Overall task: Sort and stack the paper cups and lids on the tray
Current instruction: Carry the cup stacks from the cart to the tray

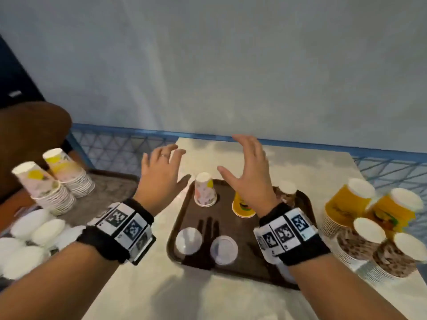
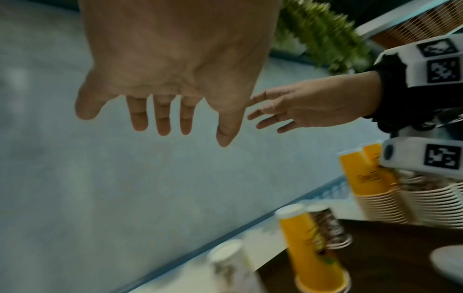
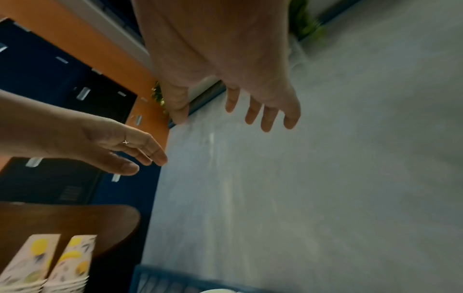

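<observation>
A brown tray (image 1: 272, 271) lies on the pale table. On it stand three upturned cups: a floral one (image 1: 204, 190), a yellow one (image 1: 242, 207) (image 2: 313, 249) and a brown-patterned one (image 1: 287, 192) (image 2: 328, 228). Two white lids (image 1: 188, 240) (image 1: 223, 250) lie at the tray's front. My left hand (image 1: 161, 172) (image 2: 160, 111) hovers spread and empty above the tray's left edge. My right hand (image 1: 248, 167) (image 3: 238, 107) hovers spread and empty over the yellow cup. Neither hand touches anything.
Stacks of floral cups (image 1: 55, 181) (image 3: 50, 263) stand on a second tray (image 1: 111, 188) at left, with white lids (image 1: 34, 229) piled in front. Yellow cup stacks (image 1: 346, 204) and brown-patterned stacks (image 1: 365, 248) stand at right. A blue-edged wall (image 1: 208, 77) rises behind the table.
</observation>
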`<state>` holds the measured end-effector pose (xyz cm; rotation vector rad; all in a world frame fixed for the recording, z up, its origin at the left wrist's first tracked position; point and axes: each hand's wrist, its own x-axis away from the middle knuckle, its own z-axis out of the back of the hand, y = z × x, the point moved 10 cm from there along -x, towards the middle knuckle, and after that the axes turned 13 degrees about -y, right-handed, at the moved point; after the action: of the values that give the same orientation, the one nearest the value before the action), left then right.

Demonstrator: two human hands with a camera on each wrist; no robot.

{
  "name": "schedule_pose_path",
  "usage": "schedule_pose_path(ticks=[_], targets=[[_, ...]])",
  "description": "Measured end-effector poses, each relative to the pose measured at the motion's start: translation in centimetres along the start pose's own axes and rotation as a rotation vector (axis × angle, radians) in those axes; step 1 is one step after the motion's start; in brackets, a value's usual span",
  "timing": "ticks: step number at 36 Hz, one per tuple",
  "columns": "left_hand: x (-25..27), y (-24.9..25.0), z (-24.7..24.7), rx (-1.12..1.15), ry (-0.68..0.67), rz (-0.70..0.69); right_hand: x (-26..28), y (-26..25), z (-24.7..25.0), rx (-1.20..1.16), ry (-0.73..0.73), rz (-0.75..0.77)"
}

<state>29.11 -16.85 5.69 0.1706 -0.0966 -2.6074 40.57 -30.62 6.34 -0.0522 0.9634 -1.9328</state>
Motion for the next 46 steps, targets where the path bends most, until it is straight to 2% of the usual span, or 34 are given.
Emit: schedule_pose_path(ticks=[4,7,15,18,25,33,38,41,46], targets=[[0.6,-10.8,0.3,-0.028,-0.05,0.256,-4.5,-3.3,-8.5,0.086,-0.233,-0.01],[1.5,-18.2,-0.4,-0.015,-0.101,0.38,-7.1,-5.9,-14.4,0.115,-0.341,-0.001],[4.7,-34.4,-2.0,0.092,-0.139,0.71,-12.7,-12.6,-28.1,0.17,-0.494,0.038],[4.9,-38.2,-2.6,0.125,-0.157,0.745,-14.8,-14.5,-32.7,0.208,-0.533,0.036],[4.7,-45.1,-3.4,0.253,-0.03,0.769,-19.2,-18.0,-41.6,0.236,-0.592,-0.007],[3.3,-51.2,-6.2,0.679,0.066,0.751,-23.3,-20.2,-49.2,0.103,-0.639,-0.083],[2.7,-52.5,-8.1,0.845,0.009,0.743,-24.5,-20.0,-52.0,-0.2,-0.599,-0.173],[2.6,-52.4,-9.6,0.899,-0.068,0.775,-24.3,-19.2,-53.4,-0.26,-0.661,-0.244],[2.5,-52.3,-11.0,0.986,-0.108,0.75,-24.2,-17.8,-53.2,-0.306,-0.667,-0.274]])
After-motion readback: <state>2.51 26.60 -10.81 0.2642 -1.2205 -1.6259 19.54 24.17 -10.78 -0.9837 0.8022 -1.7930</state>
